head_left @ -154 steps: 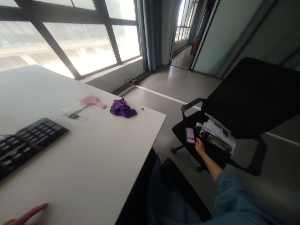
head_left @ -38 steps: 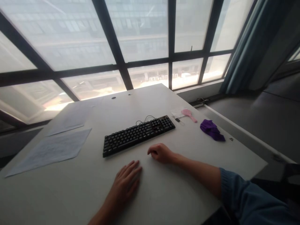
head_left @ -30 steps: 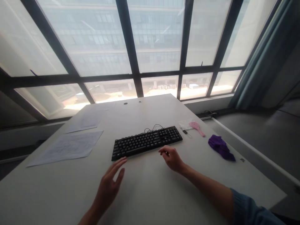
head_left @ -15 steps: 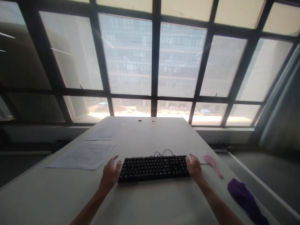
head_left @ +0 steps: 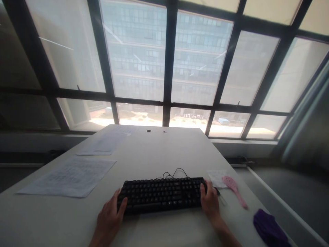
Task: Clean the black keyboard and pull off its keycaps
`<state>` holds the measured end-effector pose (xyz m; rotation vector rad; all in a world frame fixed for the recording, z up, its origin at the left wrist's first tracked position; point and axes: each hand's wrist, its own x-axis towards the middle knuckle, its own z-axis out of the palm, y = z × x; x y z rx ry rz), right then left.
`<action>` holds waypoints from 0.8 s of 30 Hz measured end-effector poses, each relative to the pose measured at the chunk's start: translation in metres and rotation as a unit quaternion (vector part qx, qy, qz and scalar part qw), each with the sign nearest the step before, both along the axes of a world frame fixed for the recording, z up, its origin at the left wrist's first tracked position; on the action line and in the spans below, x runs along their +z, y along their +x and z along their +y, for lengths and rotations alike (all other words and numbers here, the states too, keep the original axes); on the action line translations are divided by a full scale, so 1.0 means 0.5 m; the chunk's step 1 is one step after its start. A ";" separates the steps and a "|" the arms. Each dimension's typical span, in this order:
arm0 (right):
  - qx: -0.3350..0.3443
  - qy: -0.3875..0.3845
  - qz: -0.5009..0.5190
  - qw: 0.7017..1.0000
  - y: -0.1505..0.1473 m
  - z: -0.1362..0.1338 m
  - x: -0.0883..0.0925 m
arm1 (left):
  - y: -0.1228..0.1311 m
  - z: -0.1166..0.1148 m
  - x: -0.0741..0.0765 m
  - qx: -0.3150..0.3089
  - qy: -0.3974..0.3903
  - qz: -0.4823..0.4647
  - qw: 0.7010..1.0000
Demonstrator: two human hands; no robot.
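Keyboard (head_left: 161, 193) on the white tabletop (head_left: 167, 151) before you, your left hand (head_left: 109, 212) and right hand (head_left: 211, 202) clamped on opposite ends, papers (head_left: 69, 175) leftward, pink hairbrush (head_left: 234, 188) and purple cloth (head_left: 269, 228) rightward, dark-framed windows (head_left: 138, 68) beyond, curtain (head_left: 303, 116) at right.

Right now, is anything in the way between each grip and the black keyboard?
Nothing visible is: the left grip is at the left end of the black keyboard, the right grip at its right end. The pink brush lies beyond the right grip, not between.

Plastic keyboard (head_left: 161, 195), smooth desk (head_left: 159, 151), paper sheets (head_left: 69, 176)
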<state>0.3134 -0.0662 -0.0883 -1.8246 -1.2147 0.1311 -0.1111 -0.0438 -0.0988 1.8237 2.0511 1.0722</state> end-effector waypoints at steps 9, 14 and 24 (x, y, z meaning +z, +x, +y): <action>-0.001 0.051 0.182 0.982 -0.006 0.055 0.038 | 0.028 0.064 0.097 0.032 -0.043 -0.108 0.993; -0.010 0.142 0.219 0.965 -0.005 0.132 0.116 | 0.076 0.130 0.203 0.036 0.029 -0.159 0.986; 0.038 0.229 0.278 0.932 -0.002 0.202 0.158 | 0.098 0.157 0.259 -0.046 0.124 -0.322 0.937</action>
